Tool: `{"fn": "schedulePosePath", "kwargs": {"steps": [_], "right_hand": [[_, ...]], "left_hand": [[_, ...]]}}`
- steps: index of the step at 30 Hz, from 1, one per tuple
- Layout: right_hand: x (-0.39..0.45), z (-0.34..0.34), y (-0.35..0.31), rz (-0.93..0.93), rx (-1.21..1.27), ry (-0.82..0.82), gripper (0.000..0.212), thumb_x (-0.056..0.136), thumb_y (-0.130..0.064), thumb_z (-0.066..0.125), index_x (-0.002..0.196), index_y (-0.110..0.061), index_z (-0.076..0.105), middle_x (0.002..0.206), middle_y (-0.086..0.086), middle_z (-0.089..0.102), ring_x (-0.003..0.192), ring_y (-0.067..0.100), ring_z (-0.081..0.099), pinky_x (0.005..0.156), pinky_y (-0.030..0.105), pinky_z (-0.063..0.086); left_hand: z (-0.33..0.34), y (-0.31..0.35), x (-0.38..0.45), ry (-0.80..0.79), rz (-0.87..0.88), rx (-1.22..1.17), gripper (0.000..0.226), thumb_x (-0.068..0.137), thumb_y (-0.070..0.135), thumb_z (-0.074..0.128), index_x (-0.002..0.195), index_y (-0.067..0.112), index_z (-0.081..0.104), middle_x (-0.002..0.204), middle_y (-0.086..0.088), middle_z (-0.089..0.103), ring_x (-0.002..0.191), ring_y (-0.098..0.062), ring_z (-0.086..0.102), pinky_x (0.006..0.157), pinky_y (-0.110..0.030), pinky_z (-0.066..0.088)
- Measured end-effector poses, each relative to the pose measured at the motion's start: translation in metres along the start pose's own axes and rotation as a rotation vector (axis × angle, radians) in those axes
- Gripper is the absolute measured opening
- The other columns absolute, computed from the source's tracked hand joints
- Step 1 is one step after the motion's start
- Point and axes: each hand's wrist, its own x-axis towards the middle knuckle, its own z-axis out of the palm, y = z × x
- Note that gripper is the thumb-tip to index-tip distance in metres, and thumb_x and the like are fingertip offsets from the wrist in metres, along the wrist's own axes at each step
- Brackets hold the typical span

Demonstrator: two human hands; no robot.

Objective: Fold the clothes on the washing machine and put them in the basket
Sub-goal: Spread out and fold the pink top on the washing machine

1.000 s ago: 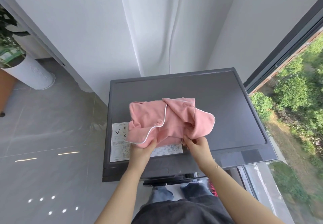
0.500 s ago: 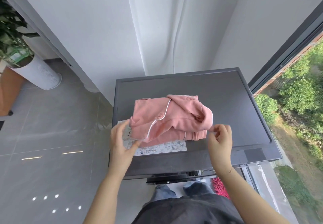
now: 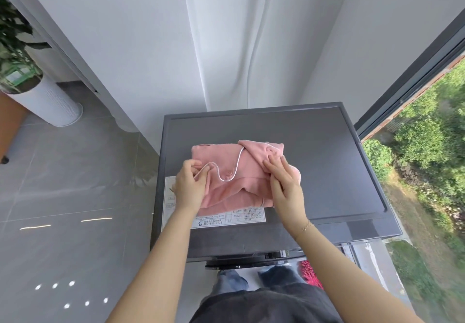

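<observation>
A pink garment (image 3: 234,171) with white piping lies bunched and partly folded on the dark grey top of the washing machine (image 3: 327,161). My left hand (image 3: 190,186) rests on the garment's left side, its fingers curled and pinching the piped edge. My right hand (image 3: 284,184) lies on the right part of the cloth with its fingers fairly straight, pressing it down. No basket is in view.
A white label (image 3: 241,217) sticks on the machine's front left top. A white plant pot (image 3: 47,106) stands on the tiled floor at far left. A white wall rises behind the machine, a window (image 3: 415,71) to the right. Something pink-red (image 3: 310,273) lies by my feet.
Both hands let go of the front edge, moved apart, then came back onto the garment from either side. The garment now lies more compact on the machine top.
</observation>
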Motion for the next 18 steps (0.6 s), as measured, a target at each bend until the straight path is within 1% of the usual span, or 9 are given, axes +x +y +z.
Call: {"fn": "schedulePosePath", "kwargs": {"steps": [2, 4, 6, 8, 10, 12, 14, 16, 18], "right_hand": [[-0.008, -0.006, -0.011, 0.18, 0.295, 0.174, 0.036, 0.098, -0.002, 0.042, 0.108, -0.02, 0.071, 0.121, -0.004, 0.065, 0.117, 0.007, 0.057, 0.095, 0.023, 0.045], [0.0, -0.014, -0.017, 0.338, 0.447, 0.383, 0.025, 0.097, -0.006, 0.047, 0.101, -0.016, 0.069, 0.103, 0.002, 0.069, 0.09, 0.019, 0.068, 0.077, 0.029, 0.055], [0.01, -0.018, -0.013, 0.462, 0.423, 0.347, 0.014, 0.095, -0.014, 0.054, 0.104, -0.012, 0.065, 0.087, 0.005, 0.069, 0.066, 0.023, 0.067, 0.061, 0.032, 0.057], [0.017, -0.016, -0.004, 0.557, 0.299, 0.179, 0.013, 0.09, -0.018, 0.063, 0.097, -0.008, 0.064, 0.065, 0.004, 0.065, 0.051, 0.018, 0.059, 0.054, 0.03, 0.052], [0.019, -0.012, 0.005, 0.646, 0.2, 0.104, 0.021, 0.084, -0.025, 0.07, 0.095, -0.011, 0.059, 0.07, 0.005, 0.065, 0.061, 0.019, 0.06, 0.061, 0.031, 0.05], [0.021, -0.011, 0.014, 0.729, 0.103, 0.125, 0.041, 0.078, -0.034, 0.076, 0.105, -0.014, 0.053, 0.095, 0.008, 0.064, 0.088, 0.022, 0.063, 0.078, 0.036, 0.052], [0.022, -0.013, 0.02, 0.767, 0.012, 0.1, 0.062, 0.073, -0.042, 0.079, 0.12, -0.013, 0.051, 0.116, 0.006, 0.056, 0.107, 0.021, 0.057, 0.093, 0.038, 0.049], [0.022, -0.015, 0.018, 0.781, 0.007, 0.027, 0.063, 0.073, -0.046, 0.078, 0.123, -0.014, 0.054, 0.12, 0.001, 0.057, 0.109, 0.017, 0.056, 0.089, 0.034, 0.05], [0.019, -0.019, 0.008, 0.784, 0.095, -0.055, 0.049, 0.077, -0.04, 0.077, 0.116, -0.015, 0.058, 0.112, -0.001, 0.064, 0.103, 0.015, 0.06, 0.076, 0.026, 0.049]], "left_hand": [[0.01, -0.001, -0.009, 0.134, -0.045, 0.064, 0.048, 0.084, 0.037, 0.07, 0.121, 0.011, 0.053, 0.116, -0.013, 0.055, 0.113, -0.034, 0.048, 0.089, -0.042, 0.038], [0.014, -0.001, -0.014, 0.159, -0.162, 0.072, 0.065, 0.084, 0.04, 0.069, 0.132, 0.005, 0.044, 0.132, -0.022, 0.044, 0.124, -0.037, 0.038, 0.097, -0.045, 0.034], [0.014, -0.003, -0.013, 0.121, -0.214, 0.1, 0.066, 0.088, 0.044, 0.062, 0.132, -0.001, 0.044, 0.135, -0.024, 0.043, 0.128, -0.038, 0.036, 0.105, -0.043, 0.027], [0.015, -0.007, -0.006, 0.026, -0.199, 0.095, 0.063, 0.091, 0.047, 0.055, 0.124, -0.007, 0.05, 0.128, -0.026, 0.052, 0.124, -0.039, 0.044, 0.106, -0.044, 0.031], [0.014, -0.012, 0.002, -0.08, -0.252, 0.051, 0.071, 0.086, 0.059, 0.054, 0.119, -0.004, 0.054, 0.12, -0.024, 0.059, 0.116, -0.039, 0.052, 0.1, -0.045, 0.04], [0.01, -0.015, 0.01, -0.184, -0.353, -0.058, 0.084, 0.071, 0.078, 0.055, 0.113, 0.006, 0.058, 0.107, -0.02, 0.066, 0.103, -0.035, 0.062, 0.091, -0.043, 0.05], [0.005, -0.01, 0.009, -0.293, -0.43, -0.22, 0.067, 0.069, 0.075, 0.062, 0.098, 0.014, 0.064, 0.086, -0.006, 0.07, 0.088, -0.023, 0.066, 0.08, -0.033, 0.051], [0.003, -0.007, 0.012, -0.375, -0.42, -0.286, 0.043, 0.079, 0.064, 0.063, 0.089, 0.023, 0.064, 0.079, 0.006, 0.069, 0.082, -0.01, 0.064, 0.072, -0.025, 0.047], [0.002, -0.005, 0.012, -0.452, -0.401, -0.327, 0.037, 0.083, 0.061, 0.06, 0.093, 0.026, 0.064, 0.083, 0.009, 0.071, 0.083, -0.005, 0.064, 0.069, -0.022, 0.046]]}}
